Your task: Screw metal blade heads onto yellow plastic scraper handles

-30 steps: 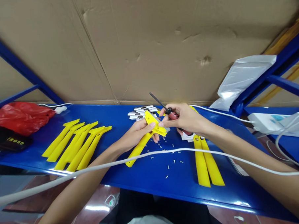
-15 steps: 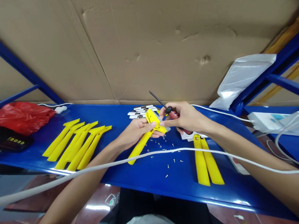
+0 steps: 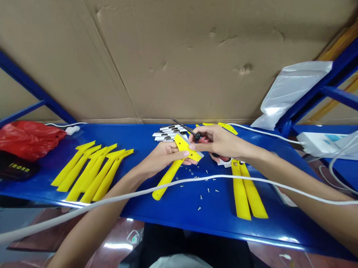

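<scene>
My left hand point(image 3: 164, 157) is closed around the head of a yellow scraper point(image 3: 168, 178), whose handle slants down toward the front of the table. A metal blade point(image 3: 191, 143) shows along the upper edge of that head. Tucked in my right hand point(image 3: 219, 142) is a screwdriver point(image 3: 201, 138) with a red and black handle, its dark shaft pointing up and left. The right thumb and fingertips also press on the scraper head. Below the hands, several small screws point(image 3: 201, 197) and nuts lie scattered.
Several yellow scraper handles point(image 3: 93, 175) lie at left, and two more yellow handles point(image 3: 241, 190) at right. Behind the hands are white packets point(image 3: 164, 135). A white cable point(image 3: 125, 198) crosses in front. A red bag point(image 3: 27, 137) sits far left, a power strip point(image 3: 330, 143) far right.
The scraper head has turned slightly, and more of the blade shows along its edge. My right hand has shifted a little left, with the screwdriver shaft tilting lower.
</scene>
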The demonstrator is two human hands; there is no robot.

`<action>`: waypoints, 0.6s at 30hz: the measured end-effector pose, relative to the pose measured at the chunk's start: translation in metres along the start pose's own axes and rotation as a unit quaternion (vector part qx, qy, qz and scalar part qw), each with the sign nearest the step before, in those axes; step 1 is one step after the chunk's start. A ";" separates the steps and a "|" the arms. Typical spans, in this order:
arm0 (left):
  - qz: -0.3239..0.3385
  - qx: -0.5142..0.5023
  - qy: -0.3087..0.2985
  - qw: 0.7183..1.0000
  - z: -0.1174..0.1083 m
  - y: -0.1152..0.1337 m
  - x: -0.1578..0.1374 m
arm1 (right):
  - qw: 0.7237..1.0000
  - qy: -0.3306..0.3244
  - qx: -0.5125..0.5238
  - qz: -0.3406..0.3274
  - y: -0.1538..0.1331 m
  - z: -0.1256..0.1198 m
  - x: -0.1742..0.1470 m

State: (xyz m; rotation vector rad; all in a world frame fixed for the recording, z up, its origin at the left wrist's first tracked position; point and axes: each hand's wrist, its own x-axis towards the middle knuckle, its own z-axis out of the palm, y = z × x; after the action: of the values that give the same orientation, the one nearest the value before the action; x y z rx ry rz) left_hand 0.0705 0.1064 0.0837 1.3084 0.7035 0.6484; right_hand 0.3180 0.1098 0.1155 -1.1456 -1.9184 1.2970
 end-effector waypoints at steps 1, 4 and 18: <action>0.000 0.001 0.002 1.000 0.000 0.001 0.000 | 1.000 -0.002 0.002 0.000 0.000 0.000 0.000; 0.005 0.000 0.007 1.000 0.001 0.001 -0.001 | 1.000 -0.003 0.007 0.003 0.000 0.001 0.000; -0.005 -0.003 0.044 0.999 0.003 -0.003 -0.001 | 0.998 0.057 0.011 -0.033 -0.005 0.005 -0.002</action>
State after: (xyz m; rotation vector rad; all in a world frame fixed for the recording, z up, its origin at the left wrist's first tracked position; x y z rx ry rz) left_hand 0.0719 0.1034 0.0815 1.2765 0.7790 0.7037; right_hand 0.3138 0.1050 0.1183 -1.1122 -1.8383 1.1896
